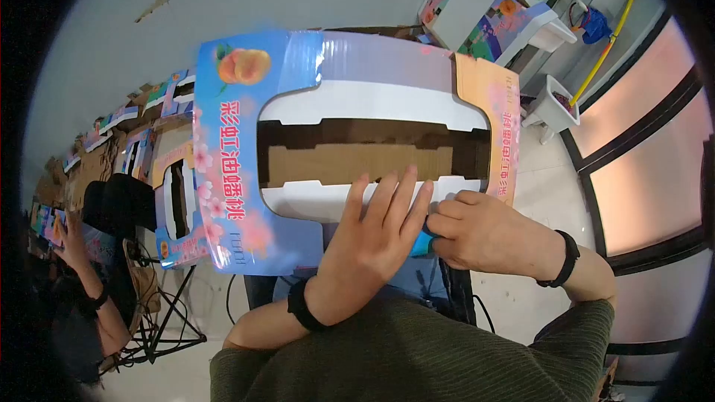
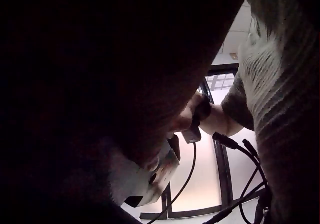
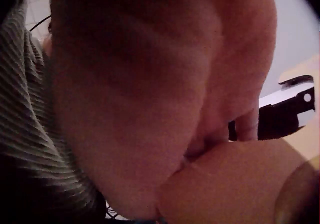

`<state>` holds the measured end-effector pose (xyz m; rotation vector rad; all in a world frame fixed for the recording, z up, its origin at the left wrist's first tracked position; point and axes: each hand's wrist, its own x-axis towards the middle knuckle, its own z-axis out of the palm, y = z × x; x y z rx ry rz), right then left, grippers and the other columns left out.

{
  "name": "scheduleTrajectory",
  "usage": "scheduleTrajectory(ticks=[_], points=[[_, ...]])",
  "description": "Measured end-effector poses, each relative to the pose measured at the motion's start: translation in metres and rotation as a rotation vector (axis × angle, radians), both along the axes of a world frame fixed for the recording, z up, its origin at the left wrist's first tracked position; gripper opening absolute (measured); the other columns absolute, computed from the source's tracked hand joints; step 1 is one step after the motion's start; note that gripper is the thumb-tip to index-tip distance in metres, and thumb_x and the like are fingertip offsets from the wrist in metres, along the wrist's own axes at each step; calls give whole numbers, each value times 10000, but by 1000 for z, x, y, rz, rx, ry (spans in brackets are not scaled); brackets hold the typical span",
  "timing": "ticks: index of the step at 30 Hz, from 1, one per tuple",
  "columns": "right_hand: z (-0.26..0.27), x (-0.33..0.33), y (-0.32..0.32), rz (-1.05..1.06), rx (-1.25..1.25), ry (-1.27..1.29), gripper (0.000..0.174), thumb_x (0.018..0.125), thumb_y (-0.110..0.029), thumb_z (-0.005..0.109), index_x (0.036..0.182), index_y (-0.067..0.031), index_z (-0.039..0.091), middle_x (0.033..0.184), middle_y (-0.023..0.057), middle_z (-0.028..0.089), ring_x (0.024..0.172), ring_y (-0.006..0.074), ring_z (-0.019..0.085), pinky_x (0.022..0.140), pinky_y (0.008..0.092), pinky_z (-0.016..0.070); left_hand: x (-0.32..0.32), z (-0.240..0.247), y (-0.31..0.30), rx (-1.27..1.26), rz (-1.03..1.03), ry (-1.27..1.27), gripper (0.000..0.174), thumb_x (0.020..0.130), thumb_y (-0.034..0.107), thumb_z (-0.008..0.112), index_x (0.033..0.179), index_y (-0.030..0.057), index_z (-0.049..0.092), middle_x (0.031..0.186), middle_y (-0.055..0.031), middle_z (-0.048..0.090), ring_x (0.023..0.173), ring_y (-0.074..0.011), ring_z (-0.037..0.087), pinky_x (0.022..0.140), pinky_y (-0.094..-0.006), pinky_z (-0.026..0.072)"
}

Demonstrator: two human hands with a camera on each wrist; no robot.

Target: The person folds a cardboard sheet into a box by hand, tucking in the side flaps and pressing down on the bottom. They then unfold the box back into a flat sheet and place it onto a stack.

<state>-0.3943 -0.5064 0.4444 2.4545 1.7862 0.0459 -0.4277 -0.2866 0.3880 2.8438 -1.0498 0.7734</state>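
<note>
A printed cardboard peach box (image 1: pixel 231 134) stands before me, its top cut away in a wide opening with brown cardboard inside. My left hand (image 1: pixel 365 246) lies over the near white and lilac side, fingers straight and pointing away from me. Just beside it, my right hand (image 1: pixel 484 234) has curled fingers gripping the box's near right edge. From the right wrist, the right hand (image 3: pixel 165 84) bends over an orange panel (image 3: pixel 235 179), its fingertips mostly hidden. The left wrist view is mostly dark; a pale part of the box (image 2: pixel 145 179) shows low down.
More printed boxes (image 1: pixel 179 201) crowd the left, where another person's hand (image 1: pixel 73 242) holds something colourful. A black tripod (image 1: pixel 167 327) stands there on the floor. At the back right are a stacked box (image 1: pixel 477 18), white bins (image 1: pixel 551 100) and a yellow pole (image 1: pixel 611 45). Cables (image 2: pixel 245 154) hang near my body.
</note>
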Motion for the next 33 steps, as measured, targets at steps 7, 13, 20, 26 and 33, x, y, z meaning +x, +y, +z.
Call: scheduleTrajectory(ticks=[7,13,20,26,33], points=[[36,-3,-18,8,86,304,188,788,-207,731,721,-72,618,900,50,543,909,238,583,827,389,503,2,5,6,-90,-33,70,980,659,421,833,1490,32,490,1482,-167,495,1330,-297,463,1151,-516,349],[43,19,-23,-37,257,277,266,860,-256,763,1041,-80,682,1195,107,621,1114,322,607,975,429,496,1,8,0,-15,-32,35,966,645,398,836,1468,14,507,1458,-164,519,1308,-290,488,1153,-511,337],[45,95,-36,-455,485,-216,784,829,-407,810,1459,-62,494,1342,209,604,1205,401,597,1041,450,478,-3,7,8,-26,-70,-3,912,676,375,828,1445,-7,521,1428,-173,536,1277,-302,510,1124,-512,365],[34,116,-39,-512,513,-242,657,813,-446,815,1289,-51,595,1131,164,700,997,345,697,844,411,561,0,10,7,-25,-69,47,914,700,384,830,1452,-17,500,1429,-189,523,1283,-308,494,1122,-507,358],[28,120,-53,-445,627,-250,619,804,-433,819,1254,-60,614,1114,146,708,949,339,705,810,406,572,-2,10,7,-31,-66,87,943,678,357,859,1461,-15,488,1435,-196,513,1303,-325,479,1128,-508,346]])
